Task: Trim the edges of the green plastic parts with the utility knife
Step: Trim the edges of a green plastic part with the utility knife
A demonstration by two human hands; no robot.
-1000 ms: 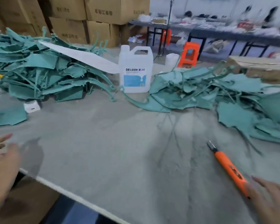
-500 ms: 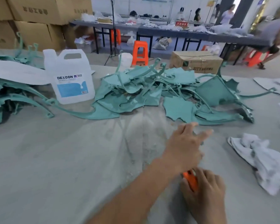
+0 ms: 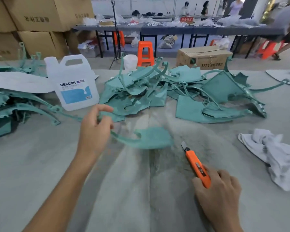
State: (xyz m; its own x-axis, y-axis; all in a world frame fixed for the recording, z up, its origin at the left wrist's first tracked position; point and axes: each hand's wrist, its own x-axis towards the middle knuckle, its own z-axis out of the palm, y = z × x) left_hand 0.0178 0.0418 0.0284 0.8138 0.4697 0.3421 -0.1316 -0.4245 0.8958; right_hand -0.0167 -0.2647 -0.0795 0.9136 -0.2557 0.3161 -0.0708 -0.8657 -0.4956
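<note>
Jug (image 3: pixel 74 84) left of parts pile (image 3: pixel 166 91); cloth (image 3: pixel 278 154) right.

Table (image 3: pixel 40 164): clearance and obstructions.
Open lane: grey surface at near centre and near left. Blocked: far centre-right by heap of green parts (image 3: pixel 157 91); far left by second heap (image 3: pixel 10 106) and white jug (image 3: pixel 74 86) beside it; right by crumpled cloth (image 3: pixel 274 156); centre by one green part (image 3: pixel 154 138) and utility knife (image 3: pixel 196 164).

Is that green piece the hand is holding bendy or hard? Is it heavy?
Probably bendy: the green piece looks like a thin sheet with a narrow curved strap. It is likely light too, since the left hand holds it by that strap alone. It may wobble under the utility knife.
</note>
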